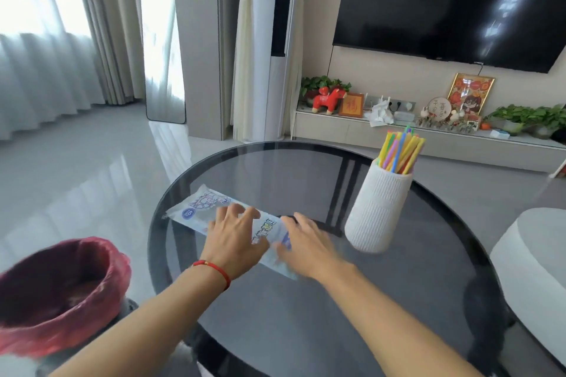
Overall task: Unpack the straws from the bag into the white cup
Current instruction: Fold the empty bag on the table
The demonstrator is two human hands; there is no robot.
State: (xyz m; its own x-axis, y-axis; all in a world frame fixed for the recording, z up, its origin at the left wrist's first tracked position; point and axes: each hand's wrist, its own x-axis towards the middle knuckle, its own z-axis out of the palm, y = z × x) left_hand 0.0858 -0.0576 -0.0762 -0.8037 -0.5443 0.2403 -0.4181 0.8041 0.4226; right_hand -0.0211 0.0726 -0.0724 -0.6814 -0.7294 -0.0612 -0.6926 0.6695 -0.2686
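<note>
The flat printed clear plastic bag (211, 217) lies on the round dark glass bench (306, 300), left of the ribbed white cup (378, 214) holding coloured straws (399, 151). Left hand (234, 237) rests on it, fingers spread; right hand (306, 246) blurred, fingers' state unclear. Bag looks light, limp, slippery: pinch an edge

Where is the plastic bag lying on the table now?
The plastic bag lies flat on the left part of the round glass table, under both hands and left of the white cup.
</note>
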